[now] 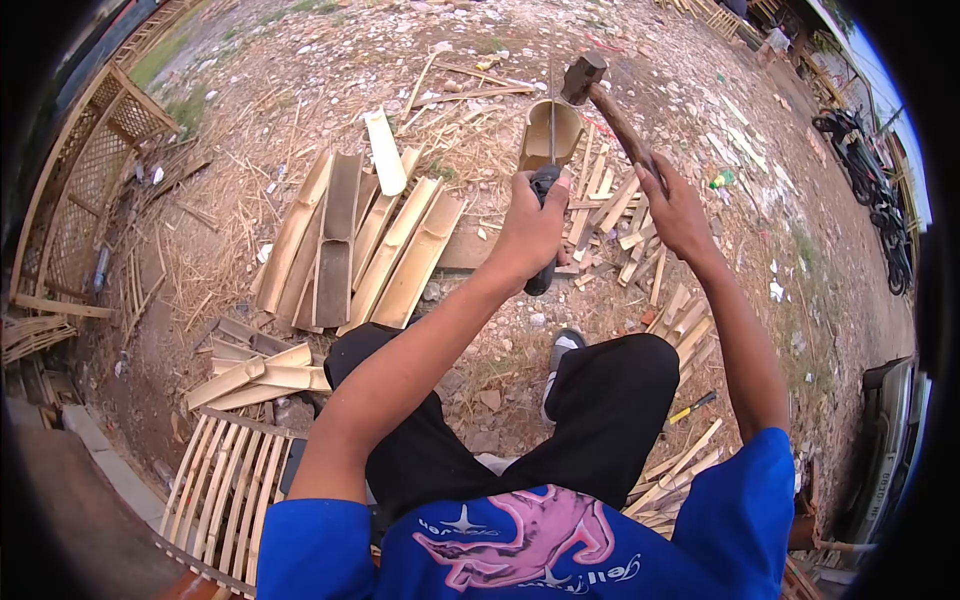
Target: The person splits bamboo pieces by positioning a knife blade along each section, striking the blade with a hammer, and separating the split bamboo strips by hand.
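My left hand [530, 228] is wrapped round the black handle of a long-bladed knife [539, 280]. The thin blade points away from me and lies across the open top of a bamboo piece [571, 128], a hollow, curved section standing upright. My right hand [680, 212] grips the wooden handle of a hammer [622, 125]. Its dark, blocky head is raised just to the right of the blade's far part, apart from it. Whether the blade has entered the bamboo I cannot tell.
Split bamboo halves [340, 235] lie in a pile at the left. Narrow bamboo strips [612, 215] are scattered at the right. A yellow-and-black tool [692, 407] rests by my right knee. A slatted bamboo bench [225, 490] stands at lower left, and motorcycles [870, 185] at far right.
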Demonstrator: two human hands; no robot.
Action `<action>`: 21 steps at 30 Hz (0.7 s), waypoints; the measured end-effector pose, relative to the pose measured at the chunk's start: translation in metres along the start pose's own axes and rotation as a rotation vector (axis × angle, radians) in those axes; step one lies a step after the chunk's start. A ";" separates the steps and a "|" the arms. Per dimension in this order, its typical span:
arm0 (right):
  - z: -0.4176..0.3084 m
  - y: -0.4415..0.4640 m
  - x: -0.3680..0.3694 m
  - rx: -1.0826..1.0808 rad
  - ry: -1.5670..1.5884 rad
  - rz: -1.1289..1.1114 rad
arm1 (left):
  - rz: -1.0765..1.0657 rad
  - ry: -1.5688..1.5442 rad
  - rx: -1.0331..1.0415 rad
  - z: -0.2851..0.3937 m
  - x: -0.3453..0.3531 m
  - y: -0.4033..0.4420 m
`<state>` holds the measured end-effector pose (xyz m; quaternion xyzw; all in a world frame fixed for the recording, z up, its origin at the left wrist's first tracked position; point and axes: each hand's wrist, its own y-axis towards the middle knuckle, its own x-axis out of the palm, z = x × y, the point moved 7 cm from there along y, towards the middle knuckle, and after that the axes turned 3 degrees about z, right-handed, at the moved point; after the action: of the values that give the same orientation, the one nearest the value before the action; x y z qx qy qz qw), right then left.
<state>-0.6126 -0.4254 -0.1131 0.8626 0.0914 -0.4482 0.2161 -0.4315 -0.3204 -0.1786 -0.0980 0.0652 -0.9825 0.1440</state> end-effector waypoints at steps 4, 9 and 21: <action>-0.015 0.016 -0.022 0.060 0.056 -0.013 | -0.040 0.089 -0.024 -0.003 -0.002 0.002; -0.035 0.034 -0.054 0.043 0.299 0.172 | -0.033 0.127 0.004 -0.007 0.004 -0.001; -0.026 0.060 -0.029 -0.089 0.023 0.068 | -0.035 0.087 -0.030 0.000 -0.007 0.002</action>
<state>-0.5895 -0.4656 -0.0592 0.8598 0.0844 -0.4260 0.2685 -0.4239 -0.3205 -0.1804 -0.0584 0.0842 -0.9872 0.1224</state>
